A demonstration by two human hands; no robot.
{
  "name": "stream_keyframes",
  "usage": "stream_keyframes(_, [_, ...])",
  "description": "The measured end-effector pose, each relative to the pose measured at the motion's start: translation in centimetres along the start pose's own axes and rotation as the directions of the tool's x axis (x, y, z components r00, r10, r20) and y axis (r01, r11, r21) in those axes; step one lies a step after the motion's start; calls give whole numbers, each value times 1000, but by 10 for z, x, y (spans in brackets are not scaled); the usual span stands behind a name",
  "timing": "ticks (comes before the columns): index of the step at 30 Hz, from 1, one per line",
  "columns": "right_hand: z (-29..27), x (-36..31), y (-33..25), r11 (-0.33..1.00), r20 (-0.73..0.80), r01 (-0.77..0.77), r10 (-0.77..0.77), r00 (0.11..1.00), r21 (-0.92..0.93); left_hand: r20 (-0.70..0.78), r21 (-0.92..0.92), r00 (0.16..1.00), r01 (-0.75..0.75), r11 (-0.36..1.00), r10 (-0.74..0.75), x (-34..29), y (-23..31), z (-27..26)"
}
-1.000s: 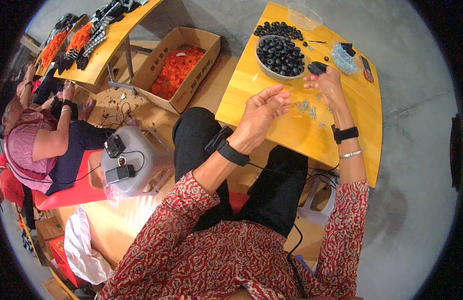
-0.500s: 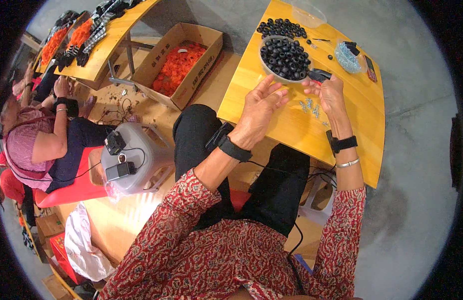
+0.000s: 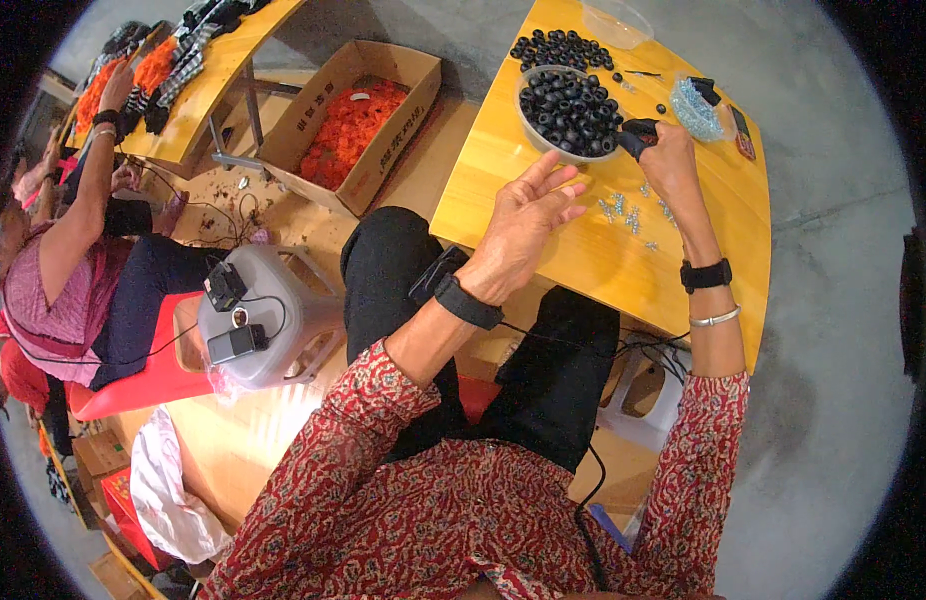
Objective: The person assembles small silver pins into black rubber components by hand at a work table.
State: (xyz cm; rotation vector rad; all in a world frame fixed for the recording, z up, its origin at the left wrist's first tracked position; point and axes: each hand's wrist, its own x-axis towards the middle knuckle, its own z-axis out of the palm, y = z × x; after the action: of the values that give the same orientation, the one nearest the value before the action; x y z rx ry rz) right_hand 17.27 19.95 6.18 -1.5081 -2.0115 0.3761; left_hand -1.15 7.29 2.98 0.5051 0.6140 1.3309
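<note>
A clear round bowl [image 3: 524, 118] of black round beads [image 3: 573, 108] stands on the yellow table. My left hand [image 3: 523, 222] hovers just in front of it, fingers stretched and apart, with nothing visible in them. To the right of the bowl, my right hand [image 3: 673, 165] is closed around a dark curved object [image 3: 638, 135], which sticks out toward the bowl's rim; its kind is hard to make out. Small silvery-blue pieces [image 3: 633, 218] lie scattered between my hands. More loose black beads [image 3: 561, 48] are spread behind the bowl.
A tub of pale blue pieces [image 3: 695, 110] and a phone-like device [image 3: 744, 134] sit at the table's right edge. A carton of orange material [image 3: 353, 135] stands left on the floor. A grey stool [image 3: 273, 320] carries small black devices. Another person [image 3: 73, 260] works at a far-left table.
My right hand has moved up and right and now grips the dark object beside the bowl. My left hand has barely shifted. The other person's arm has risen toward their table.
</note>
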Motion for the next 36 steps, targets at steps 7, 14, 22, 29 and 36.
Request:
stream_keyframes(7, [-1, 20, -24, 933, 115, -21, 66, 991, -358, 18, 13, 999, 39, 999, -39, -4, 1, 0])
stream_keyframes(14, [-1, 26, -10, 944, 161, 122, -76, 984, -305, 40, -2, 998, 57, 998, -57, -3, 1, -1])
stream_keyframes(22, [-11, 13, 14, 854, 278, -340, 243, 930, 393, 28, -13, 996, 82, 997, -82, -3, 4, -1])
stream_keyframes(29, [-16, 2, 5, 693, 325, -410, 260, 909, 593, 29, -18, 995, 93, 995, -92, -3, 4, -2])
stream_keyframes(36, [-20, -6, 8, 664, 342, -383, 199, 918, 642, 24, -31, 995, 95, 995, -95, -1, 3, -3])
